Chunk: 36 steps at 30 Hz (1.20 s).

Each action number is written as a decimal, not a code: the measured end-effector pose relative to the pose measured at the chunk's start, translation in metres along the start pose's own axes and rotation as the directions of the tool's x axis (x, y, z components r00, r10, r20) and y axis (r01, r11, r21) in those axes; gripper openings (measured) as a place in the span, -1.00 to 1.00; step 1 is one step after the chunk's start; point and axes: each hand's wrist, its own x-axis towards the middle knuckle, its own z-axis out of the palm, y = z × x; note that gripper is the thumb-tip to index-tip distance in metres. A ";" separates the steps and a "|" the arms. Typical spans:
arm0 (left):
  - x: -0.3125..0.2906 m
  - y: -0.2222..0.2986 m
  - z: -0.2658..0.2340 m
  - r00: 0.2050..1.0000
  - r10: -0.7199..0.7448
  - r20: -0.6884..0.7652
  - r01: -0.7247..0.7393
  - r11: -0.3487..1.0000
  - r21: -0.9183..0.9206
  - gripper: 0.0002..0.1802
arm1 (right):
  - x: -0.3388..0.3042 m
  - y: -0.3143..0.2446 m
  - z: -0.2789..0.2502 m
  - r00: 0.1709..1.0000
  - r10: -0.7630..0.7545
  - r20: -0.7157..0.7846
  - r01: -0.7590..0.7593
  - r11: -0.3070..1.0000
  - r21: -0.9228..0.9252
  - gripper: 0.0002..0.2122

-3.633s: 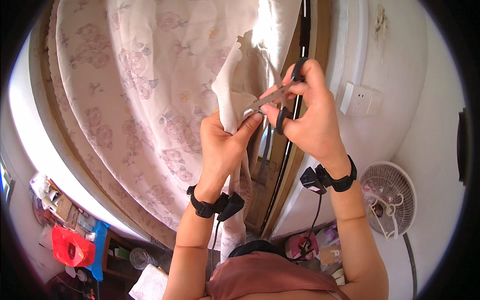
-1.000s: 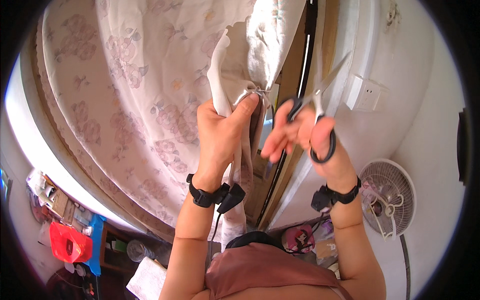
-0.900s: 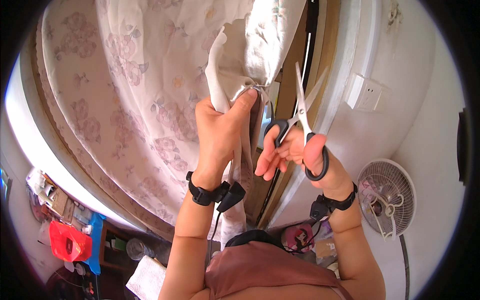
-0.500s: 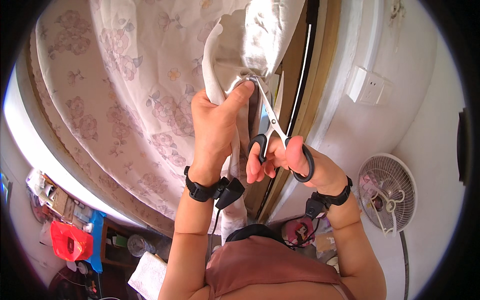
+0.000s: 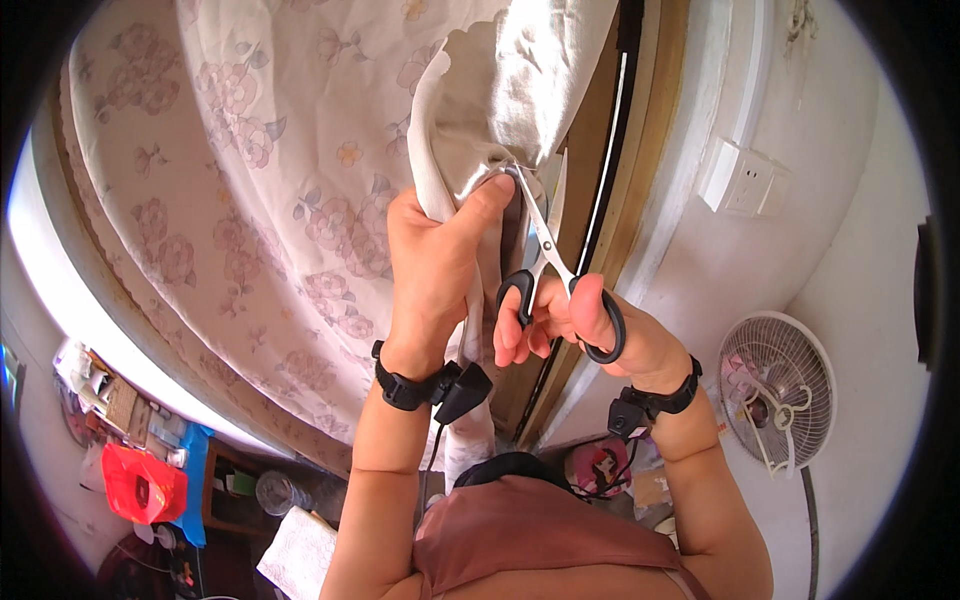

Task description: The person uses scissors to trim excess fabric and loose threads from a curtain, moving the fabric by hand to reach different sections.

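A pale curtain [image 5: 330, 120] with faded pink flowers hangs in front of me. My left hand [image 5: 435, 255] is closed on a gathered part of it, thumb pressed on top near a dark strip of cloth. In my right hand [image 5: 590, 320] is a pair of scissors [image 5: 547, 245] with black handles, thumb and fingers through the loops. Its blades are spread, and one tip lies at the bunched cloth just beside my left thumb. The other blade stands apart, to the right. What my left fingers do behind the cloth is hidden.
Right of the curtain runs a wooden frame [image 5: 640, 130], then a white wall with a socket [image 5: 745, 180]. A white fan [image 5: 780, 390] with a hanger on it stands at the right. Lower left are a red bag [image 5: 145, 483], a clear container [image 5: 280, 492] and a cluttered shelf.
The view has shifted slightly. My left hand and the cloth sit a little lower and further right, while the scissors stay at the same spot with blades still spread.
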 end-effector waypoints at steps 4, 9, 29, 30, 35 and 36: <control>0.002 -0.004 -0.002 1.000 0.010 0.022 -0.011 1.000 0.013 -0.87 | 0.001 0.000 0.000 1.000 -0.007 -0.004 0.007 1.000 0.011 -0.29; 0.003 -0.007 -0.003 0.999 0.031 0.019 -0.031 0.999 -0.017 -0.86 | 0.003 0.003 -0.001 0.999 -0.027 0.017 0.027 0.999 0.026 -0.32; 0.007 -0.012 -0.002 0.998 0.020 -0.051 -0.025 0.996 -0.086 -0.91 | -0.002 -0.002 -0.001 0.997 -0.061 0.040 0.060 0.998 0.024 -0.38; 0.007 -0.012 -0.004 0.999 -0.011 -0.039 0.008 0.996 -0.085 -0.91 | -0.003 -0.002 -0.002 0.998 -0.061 0.036 0.060 0.998 0.024 -0.38; 0.005 -0.010 -0.001 0.999 -0.002 -0.042 -0.001 0.997 -0.074 -0.92 | -0.001 0.001 -0.004 0.997 -0.054 0.060 0.052 0.998 0.027 -0.37; 0.005 -0.009 -0.002 0.999 0.002 -0.046 -0.005 0.998 -0.069 -0.93 | -0.001 0.002 -0.004 0.997 -0.053 0.062 0.051 0.998 0.040 -0.37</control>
